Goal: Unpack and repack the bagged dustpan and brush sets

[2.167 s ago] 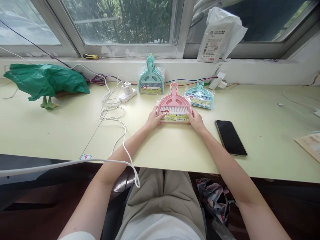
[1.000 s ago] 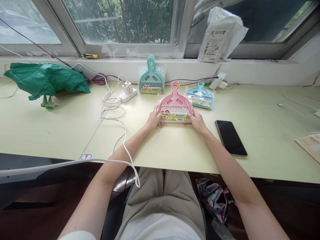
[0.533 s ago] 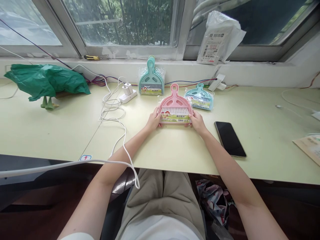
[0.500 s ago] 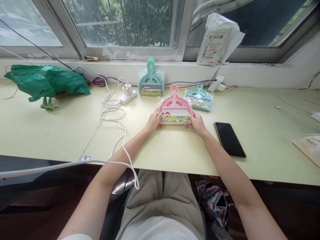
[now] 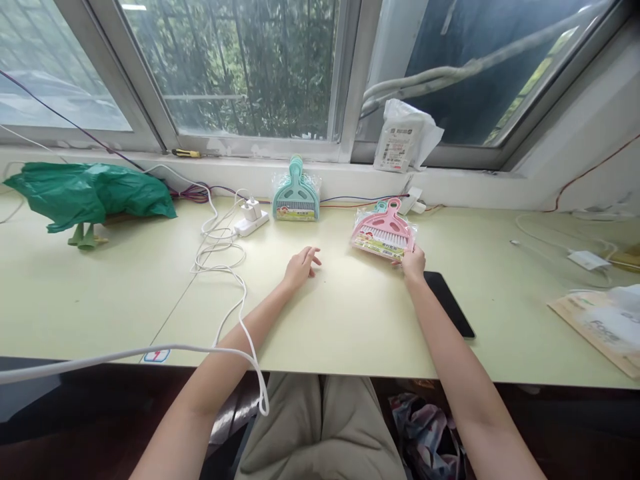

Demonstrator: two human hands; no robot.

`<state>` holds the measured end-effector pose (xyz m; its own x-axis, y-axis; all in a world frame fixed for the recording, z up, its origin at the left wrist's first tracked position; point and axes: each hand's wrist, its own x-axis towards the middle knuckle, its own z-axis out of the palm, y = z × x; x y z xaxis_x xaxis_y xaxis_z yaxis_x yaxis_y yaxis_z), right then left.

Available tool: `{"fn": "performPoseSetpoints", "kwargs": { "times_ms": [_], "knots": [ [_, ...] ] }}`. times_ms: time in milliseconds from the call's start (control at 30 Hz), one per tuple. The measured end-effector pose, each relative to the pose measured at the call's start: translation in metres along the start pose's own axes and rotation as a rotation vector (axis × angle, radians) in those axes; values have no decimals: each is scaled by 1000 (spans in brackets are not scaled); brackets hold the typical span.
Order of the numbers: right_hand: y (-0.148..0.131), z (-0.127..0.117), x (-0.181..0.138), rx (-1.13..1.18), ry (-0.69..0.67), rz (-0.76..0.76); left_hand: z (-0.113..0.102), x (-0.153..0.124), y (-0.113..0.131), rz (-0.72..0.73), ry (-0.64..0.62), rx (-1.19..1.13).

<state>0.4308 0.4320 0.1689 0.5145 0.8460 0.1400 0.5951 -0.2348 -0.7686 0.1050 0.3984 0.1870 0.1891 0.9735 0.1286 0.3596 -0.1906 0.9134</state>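
My right hand (image 5: 413, 259) grips the near right corner of a pink packaged dustpan-and-brush set (image 5: 383, 232), which now lies on top of a teal set; only a sliver of teal handle (image 5: 381, 204) shows behind it. Over the bare desk (image 5: 125, 280), my left hand (image 5: 301, 261) rests with its fingers loosely spread and holds nothing. Against the wall under the window leans a stack of teal packaged sets (image 5: 295, 197), upright and apart from both hands.
A black phone (image 5: 449, 312) lies right of my right wrist. White cables (image 5: 220, 250) and a charger block (image 5: 249, 215) trail across the left half. A green plastic bag (image 5: 85, 193) sits far left, a white parcel (image 5: 403, 137) on the sill, papers (image 5: 597, 327) far right.
My left hand let go of the pink set and dropped to the desk. My right hand carried the set right onto the teal one. The view lifted and shifted.
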Motion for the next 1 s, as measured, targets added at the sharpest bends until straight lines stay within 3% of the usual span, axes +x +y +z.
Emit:
{"fn": "performPoseSetpoints", "kwargs": {
  "times_ms": [100,400,667,1000],
  "knots": [
    [-1,-3,17,-39,43,157,-2,0,-2,22,-34,46],
    [-28,10,41,-160,268,92,-22,8,-8,-30,36,87],
    [-34,35,39,-176,476,190,-25,4,-4,-53,40,141],
    [-33,57,44,-143,468,226,-25,5,-6,-55,40,138]
  ]
}}
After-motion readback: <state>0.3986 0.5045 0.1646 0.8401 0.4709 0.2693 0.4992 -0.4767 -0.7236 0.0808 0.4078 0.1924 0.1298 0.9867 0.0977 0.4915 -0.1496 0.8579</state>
